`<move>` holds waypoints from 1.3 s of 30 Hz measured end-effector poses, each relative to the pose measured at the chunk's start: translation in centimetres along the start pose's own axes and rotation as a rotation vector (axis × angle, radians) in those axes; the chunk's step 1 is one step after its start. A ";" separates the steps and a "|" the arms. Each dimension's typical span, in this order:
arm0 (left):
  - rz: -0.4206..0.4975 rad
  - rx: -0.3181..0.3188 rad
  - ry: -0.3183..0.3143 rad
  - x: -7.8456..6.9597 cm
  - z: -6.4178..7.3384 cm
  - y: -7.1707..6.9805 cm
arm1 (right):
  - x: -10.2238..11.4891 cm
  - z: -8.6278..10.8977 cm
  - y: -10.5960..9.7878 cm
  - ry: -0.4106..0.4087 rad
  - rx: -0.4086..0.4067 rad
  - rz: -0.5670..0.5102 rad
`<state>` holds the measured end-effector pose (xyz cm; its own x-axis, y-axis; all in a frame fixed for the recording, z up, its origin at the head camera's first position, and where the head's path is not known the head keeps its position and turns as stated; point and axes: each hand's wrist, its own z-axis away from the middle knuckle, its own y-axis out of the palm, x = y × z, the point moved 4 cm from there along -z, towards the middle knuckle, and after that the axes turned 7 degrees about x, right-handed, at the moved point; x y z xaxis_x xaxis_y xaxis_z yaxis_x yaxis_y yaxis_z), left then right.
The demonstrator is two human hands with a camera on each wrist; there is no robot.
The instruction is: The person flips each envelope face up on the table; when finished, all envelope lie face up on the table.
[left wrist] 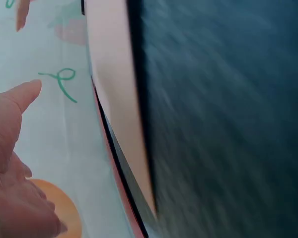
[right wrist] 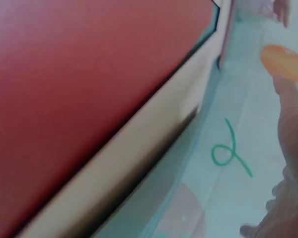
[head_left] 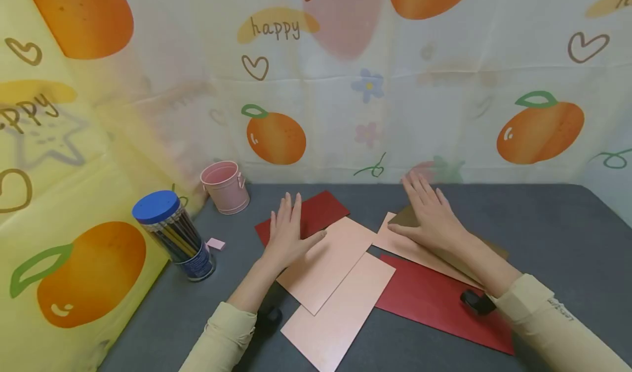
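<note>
My left hand hovers with fingers spread over a dark red sheet and the pale pink sheet beside it. A second pale pink sheet lies partly beneath that one, nearer to me. My right hand is stretched above a brown sheet, which overlaps another pale pink sheet. In front of them lies a larger red sheet. Neither hand holds anything. In the left wrist view the left hand appears at the edge, as does the right hand in its own wrist view.
At the left stands a clear tub of pencils with a blue lid. A small pink block lies next to it, and a pink bucket stands behind. A printed curtain borders the grey table at the back and left.
</note>
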<state>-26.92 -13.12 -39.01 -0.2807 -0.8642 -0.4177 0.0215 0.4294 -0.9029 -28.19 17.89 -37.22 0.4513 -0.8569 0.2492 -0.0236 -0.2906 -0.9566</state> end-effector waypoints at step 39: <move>0.005 0.377 -0.022 8.5 4.3 -1.1 | 6.1 -8.8 6.9 -0.254 0.431 -0.297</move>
<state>-25.24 -22.04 -41.97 -0.2589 -0.8695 -0.4206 0.3759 0.3104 -0.8731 -33.46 6.88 -40.96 0.5840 -0.6208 0.5230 0.4783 -0.2574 -0.8396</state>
